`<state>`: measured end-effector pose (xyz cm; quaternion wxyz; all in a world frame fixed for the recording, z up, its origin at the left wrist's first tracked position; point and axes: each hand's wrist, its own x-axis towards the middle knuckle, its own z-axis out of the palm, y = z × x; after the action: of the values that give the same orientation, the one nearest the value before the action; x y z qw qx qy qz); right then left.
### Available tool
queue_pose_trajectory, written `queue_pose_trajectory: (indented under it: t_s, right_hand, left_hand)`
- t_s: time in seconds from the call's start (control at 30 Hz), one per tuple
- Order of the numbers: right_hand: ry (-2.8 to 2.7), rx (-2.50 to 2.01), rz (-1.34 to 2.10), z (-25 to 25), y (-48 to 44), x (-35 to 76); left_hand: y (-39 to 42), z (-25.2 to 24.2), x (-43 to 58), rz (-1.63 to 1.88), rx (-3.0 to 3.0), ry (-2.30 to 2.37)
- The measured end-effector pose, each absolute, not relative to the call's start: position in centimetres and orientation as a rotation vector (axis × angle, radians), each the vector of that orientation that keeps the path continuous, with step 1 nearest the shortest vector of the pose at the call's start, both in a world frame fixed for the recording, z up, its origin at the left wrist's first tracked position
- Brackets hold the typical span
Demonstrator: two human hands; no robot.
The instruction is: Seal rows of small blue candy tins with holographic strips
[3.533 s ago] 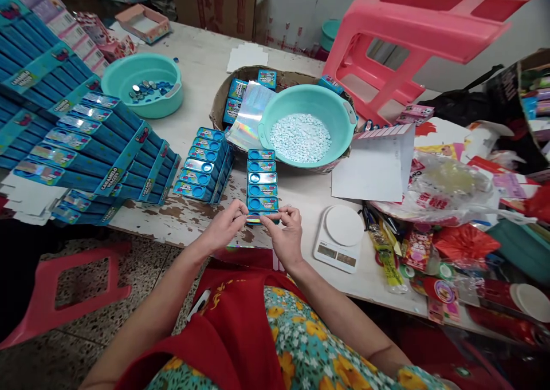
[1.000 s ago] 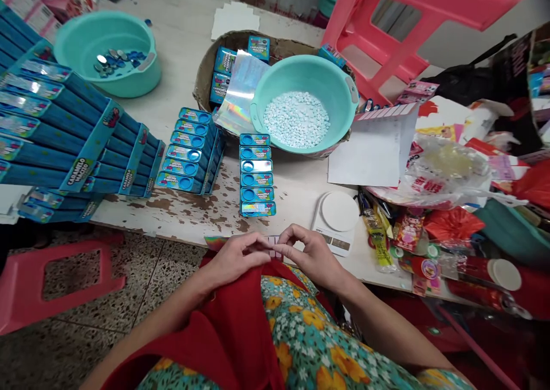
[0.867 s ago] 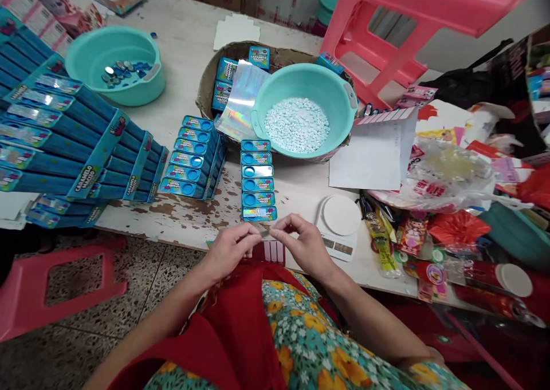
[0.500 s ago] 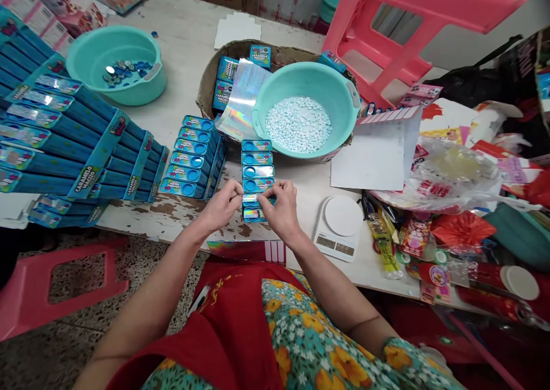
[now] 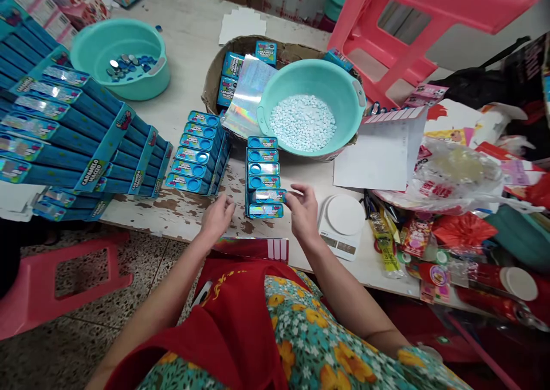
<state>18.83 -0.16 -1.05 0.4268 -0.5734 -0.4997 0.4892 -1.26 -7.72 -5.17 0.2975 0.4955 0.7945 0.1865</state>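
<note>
A column of small blue tins lies on the worn white table in front of me. One blue tin, second from the near end, sticks out to the right of the column. My right hand pinches that tin's right end with bent fingers. My left hand hovers just left of the column's near end, fingers loosely apart and holding nothing. Behind the column stands a teal basin of small white candies, with a holographic sheet leaning beside it.
A second block of blue tins lies to the left, with stacked blue display boxes beyond. A teal basin of discs sits far left. A white scale is right of my hand. Packets clutter the right; a pink stool stands behind.
My hands pinched something small near my lap, rose to the column's near end, then parted. The tin now juts rightward under my right fingers and my left hand has drawn back.
</note>
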Motion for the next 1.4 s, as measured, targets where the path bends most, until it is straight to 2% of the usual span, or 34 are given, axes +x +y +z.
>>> queue_pose_trajectory:
  t_s: [0.13, 0.27, 0.43, 0.7, 0.83, 0.97, 1.13, 1.23, 1.33, 1.4]
  right_hand:
    - [-1.408, -1.496, 1.14, -2.5, -5.0, 22.0]
    - [-2.077, -1.298, 1.312, -6.1, -8.7, 23.0]
    - [-2.513, -1.257, 1.012, -9.8, -8.9, 22.7]
    - [-2.893, -0.987, 0.748, -9.7, -8.6, 23.5]
    - [-2.819, -0.954, 0.798, -9.0, -8.5, 23.4]
    - [-2.551, -1.102, 1.092, -5.4, -8.2, 23.3]
    - [-1.98, -1.262, 1.575, 2.0, -7.2, 22.7]
    - [-1.763, -1.228, 1.767, 5.1, -6.6, 22.0]
    - [-1.637, -1.229, 1.743, 5.8, -5.8, 20.9]
    - [-1.605, -1.271, 1.577, 5.4, -4.9, 19.9]
  left_hand:
    - [-11.8, -6.5, 1.0, 0.368, 1.571, 1.91]
    - [-12.7, -8.6, 3.9, 0.178, 1.67, 1.693]
    - [-11.6, -10.1, 3.9, 0.146, 1.618, 1.664]
    - [-11.3, -10.7, 3.9, 0.092, 1.582, 1.713]
    - [-10.9, -11.1, 4.3, 0.076, 1.561, 1.746]
    - [-11.0, -10.3, 4.4, 0.131, 1.533, 1.769]
    - [-12.6, -3.6, 3.4, 0.729, 1.328, 1.573]
    - [-12.9, 1.3, 3.3, 0.823, 1.254, 1.392]
    - [-11.8, 3.9, 3.6, 0.772, 1.183, 1.348]
    - [-10.4, 4.4, 3.3, 0.766, 1.156, 1.37]
